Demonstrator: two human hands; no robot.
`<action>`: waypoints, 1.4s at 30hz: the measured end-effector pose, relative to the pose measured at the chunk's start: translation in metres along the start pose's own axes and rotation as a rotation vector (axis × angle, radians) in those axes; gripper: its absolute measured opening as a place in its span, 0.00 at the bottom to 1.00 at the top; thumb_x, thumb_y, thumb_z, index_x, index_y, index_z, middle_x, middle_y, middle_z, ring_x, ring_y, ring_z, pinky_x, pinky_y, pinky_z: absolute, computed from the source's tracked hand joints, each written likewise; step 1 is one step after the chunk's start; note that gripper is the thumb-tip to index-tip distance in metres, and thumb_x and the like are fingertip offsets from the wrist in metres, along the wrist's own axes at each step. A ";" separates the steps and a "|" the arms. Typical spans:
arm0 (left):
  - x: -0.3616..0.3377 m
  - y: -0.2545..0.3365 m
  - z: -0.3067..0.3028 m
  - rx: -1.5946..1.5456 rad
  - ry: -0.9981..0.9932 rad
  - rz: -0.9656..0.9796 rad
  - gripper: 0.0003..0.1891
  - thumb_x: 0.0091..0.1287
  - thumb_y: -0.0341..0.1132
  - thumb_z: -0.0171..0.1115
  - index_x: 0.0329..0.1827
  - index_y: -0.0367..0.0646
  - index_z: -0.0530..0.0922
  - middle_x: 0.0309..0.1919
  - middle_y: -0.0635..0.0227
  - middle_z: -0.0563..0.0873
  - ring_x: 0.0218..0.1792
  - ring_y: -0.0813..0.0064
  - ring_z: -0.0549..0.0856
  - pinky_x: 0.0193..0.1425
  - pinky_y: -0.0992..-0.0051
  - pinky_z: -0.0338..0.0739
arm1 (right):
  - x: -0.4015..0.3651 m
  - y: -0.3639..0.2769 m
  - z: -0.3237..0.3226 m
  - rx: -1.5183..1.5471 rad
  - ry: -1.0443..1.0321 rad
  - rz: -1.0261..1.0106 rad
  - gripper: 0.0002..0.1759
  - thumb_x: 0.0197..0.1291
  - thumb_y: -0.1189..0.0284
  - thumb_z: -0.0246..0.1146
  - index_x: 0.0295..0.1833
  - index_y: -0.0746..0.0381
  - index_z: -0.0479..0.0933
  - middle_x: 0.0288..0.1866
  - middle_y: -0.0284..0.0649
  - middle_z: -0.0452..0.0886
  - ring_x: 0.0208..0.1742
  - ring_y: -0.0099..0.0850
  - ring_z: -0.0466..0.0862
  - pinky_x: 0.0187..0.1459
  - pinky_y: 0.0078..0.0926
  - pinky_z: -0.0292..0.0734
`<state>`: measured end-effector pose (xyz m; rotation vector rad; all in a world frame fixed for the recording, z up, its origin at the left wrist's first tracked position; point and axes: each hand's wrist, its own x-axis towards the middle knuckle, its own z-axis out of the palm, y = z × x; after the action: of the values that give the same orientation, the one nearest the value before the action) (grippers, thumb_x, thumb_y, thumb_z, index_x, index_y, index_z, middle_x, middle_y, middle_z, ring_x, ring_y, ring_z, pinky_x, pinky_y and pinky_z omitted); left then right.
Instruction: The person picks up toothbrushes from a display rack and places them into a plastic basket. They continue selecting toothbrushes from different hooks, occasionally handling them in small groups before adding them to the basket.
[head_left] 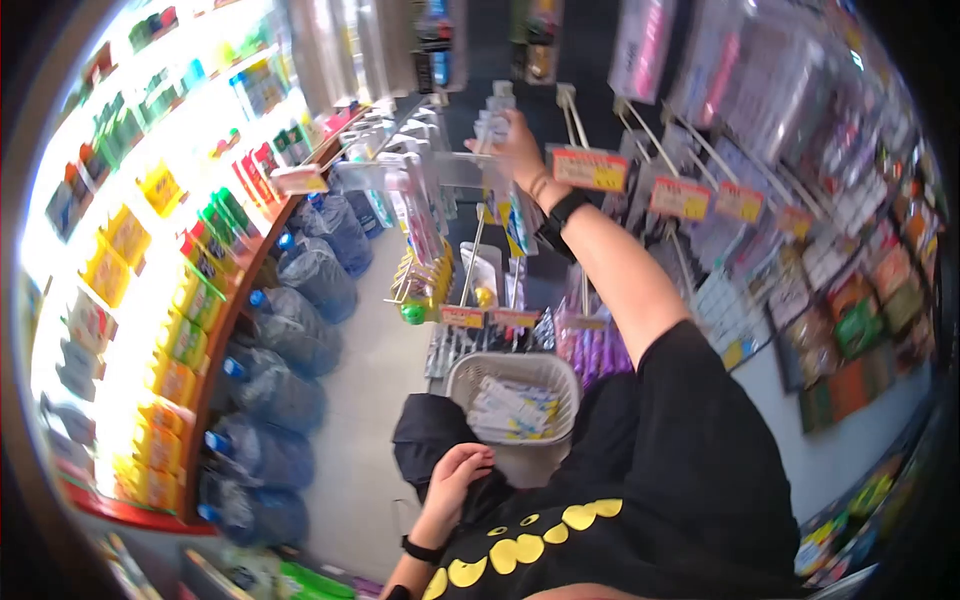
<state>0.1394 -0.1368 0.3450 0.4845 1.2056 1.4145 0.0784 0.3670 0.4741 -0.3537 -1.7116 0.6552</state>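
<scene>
My right hand (pixel 518 152) is stretched far forward to the hanging display. Its fingers are closed on clear plastic packages (pixel 493 122) at a hook; what is inside the packages is too blurred to tell. Close to it on the left hang more slim packs (pixel 412 205) on white hooks. My left hand (pixel 458 478) is held low over my lap, fingers curled loosely together, and I see nothing in it. Between my knees a light grey plastic basket (pixel 462 385) stands on the floor with several white, blue and yellow packets (pixel 515 408) inside.
Large blue water jugs (pixel 268 385) line the floor along a brightly lit, curved shelf (pixel 235 330) of bottles and boxes at left. Hooks with orange price tags (pixel 590 169) stick out ahead and right. A yellow pack with a green ball (pixel 413 313) juts out low. Purple packs (pixel 592 350) hang behind the basket.
</scene>
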 end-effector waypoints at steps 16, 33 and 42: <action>-0.039 0.079 0.023 -0.001 -0.103 0.363 0.10 0.71 0.29 0.51 0.50 0.34 0.75 0.46 0.64 0.82 0.51 0.74 0.80 0.59 0.73 0.72 | -0.033 -0.097 -0.023 -0.023 -0.214 0.212 0.42 0.43 0.63 0.76 0.58 0.71 0.62 0.46 0.48 0.77 0.47 0.34 0.78 0.52 0.30 0.73; -0.093 0.228 0.144 0.175 -0.656 1.751 0.41 0.76 0.54 0.22 0.37 0.27 0.81 0.35 0.50 0.85 0.41 0.53 0.84 0.59 0.58 0.69 | -0.052 -0.131 -0.018 0.207 -0.239 0.257 0.33 0.46 0.66 0.76 0.51 0.67 0.64 0.41 0.37 0.77 0.39 0.21 0.77 0.42 0.20 0.75; -0.098 0.207 0.148 0.017 -0.337 2.004 0.38 0.76 0.53 0.25 0.35 0.30 0.82 0.30 0.54 0.86 0.33 0.60 0.86 0.49 0.64 0.75 | -0.066 -0.143 -0.020 0.317 -0.193 0.365 0.46 0.48 0.67 0.75 0.64 0.71 0.53 0.53 0.41 0.74 0.50 0.27 0.76 0.52 0.22 0.73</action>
<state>0.1896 -0.1305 0.6131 2.1628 0.0728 2.6330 0.1297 0.2207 0.5096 -0.3902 -1.7028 1.2456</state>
